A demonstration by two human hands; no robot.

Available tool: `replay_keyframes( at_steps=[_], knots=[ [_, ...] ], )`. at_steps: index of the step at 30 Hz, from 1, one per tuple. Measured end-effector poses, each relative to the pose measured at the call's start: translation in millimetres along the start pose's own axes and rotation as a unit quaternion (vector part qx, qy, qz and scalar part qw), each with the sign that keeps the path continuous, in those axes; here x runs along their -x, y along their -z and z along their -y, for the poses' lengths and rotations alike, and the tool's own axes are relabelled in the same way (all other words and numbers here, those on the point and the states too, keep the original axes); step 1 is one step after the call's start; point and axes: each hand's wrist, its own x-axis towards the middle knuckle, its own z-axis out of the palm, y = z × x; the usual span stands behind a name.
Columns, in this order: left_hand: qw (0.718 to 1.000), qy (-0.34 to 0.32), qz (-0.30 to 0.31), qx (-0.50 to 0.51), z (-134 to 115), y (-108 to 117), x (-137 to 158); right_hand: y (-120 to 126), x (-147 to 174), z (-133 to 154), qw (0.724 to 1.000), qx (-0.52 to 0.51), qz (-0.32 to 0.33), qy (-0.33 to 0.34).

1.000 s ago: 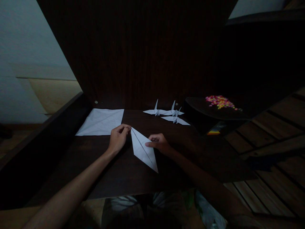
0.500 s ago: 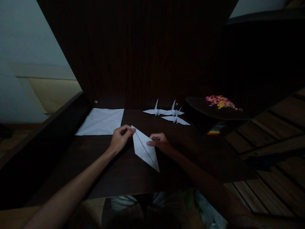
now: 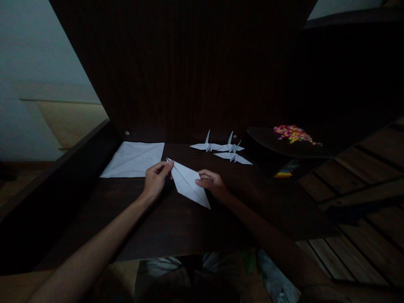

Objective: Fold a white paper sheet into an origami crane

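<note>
A white paper folded into a diamond (image 3: 188, 183), with a crease or slit along its length, is held up between both hands over the dark table. My left hand (image 3: 156, 179) pinches its upper-left tip, where two points show slightly apart. My right hand (image 3: 212, 184) grips the right corner, thumb on top and fingers behind the paper. The lower-right tip points toward me, free of either hand. Beyond the hands, three folded paper cranes (image 3: 233, 156) stand close together. Left of them lies a creased white paper sheet (image 3: 135, 159), flat on the table.
A dark upright panel (image 3: 189, 75) backs the table, and a raised side board (image 3: 57, 168) borders it on the left. On a rounded shelf (image 3: 261, 141) at right sits a pile of small colourful pieces (image 3: 295, 134). Wooden slats (image 3: 372, 176) lie farther right.
The folded paper has turned slightly, its upper tip moving left and up and its lower tip rising. My left hand moved a little left with it; both hands keep their hold.
</note>
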Motion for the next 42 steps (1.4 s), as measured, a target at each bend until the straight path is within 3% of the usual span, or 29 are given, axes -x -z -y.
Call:
replay_keyframes(
  at_steps=[4, 8, 12, 17, 30, 42],
  knots=[
    [0.996, 0.015, -0.071, 0.047, 1, 2, -4, 7, -2, 0, 1.0, -0.006, 0.014, 0.01],
    [0.994, 0.012, -0.096, 0.06, 1, 2, -6, 11, -5, -4, 1.0, -0.024, -0.001, 0.005],
    [0.995, 0.026, -0.083, 0.039, -5, 0, -4, 15, -9, -9, 0.998, -0.013, -0.054, 0.039],
    [0.996, 0.054, -0.062, 0.044, -9, -4, 1, 20, -12, -11, 0.996, 0.006, -0.073, 0.05],
    [0.983, 0.102, -0.051, 0.144, -3, -3, -1, 18, -10, -7, 0.99, 0.041, -0.107, 0.08],
    [0.959, 0.145, -0.038, 0.242, -5, 1, -5, 18, -13, -6, 0.985, -0.002, -0.161, 0.059]
  ],
)
